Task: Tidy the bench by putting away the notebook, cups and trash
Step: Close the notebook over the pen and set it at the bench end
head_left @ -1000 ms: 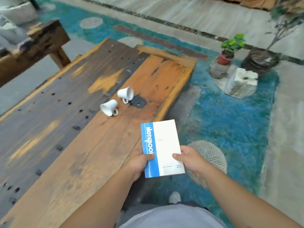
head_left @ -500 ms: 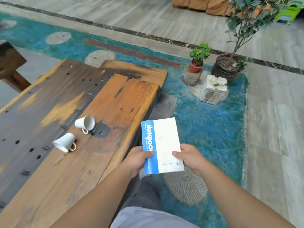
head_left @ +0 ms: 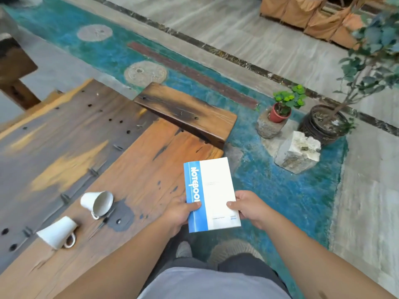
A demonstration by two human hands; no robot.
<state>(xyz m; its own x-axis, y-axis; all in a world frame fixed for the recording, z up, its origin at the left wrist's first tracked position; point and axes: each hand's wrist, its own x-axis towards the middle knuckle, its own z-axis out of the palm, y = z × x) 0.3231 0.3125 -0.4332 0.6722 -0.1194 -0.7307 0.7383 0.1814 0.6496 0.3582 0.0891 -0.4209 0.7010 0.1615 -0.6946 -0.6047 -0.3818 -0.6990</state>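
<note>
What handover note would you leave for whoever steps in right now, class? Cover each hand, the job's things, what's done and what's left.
Left hand and right hand both grip the closed notebook, lifted off the bench past its edge.
Two white cups lie tipped on their sides on the bench.
No trash in view.
Done: notebook picked up.
Left: stow notebook, clear both cups, find trash.
</note>
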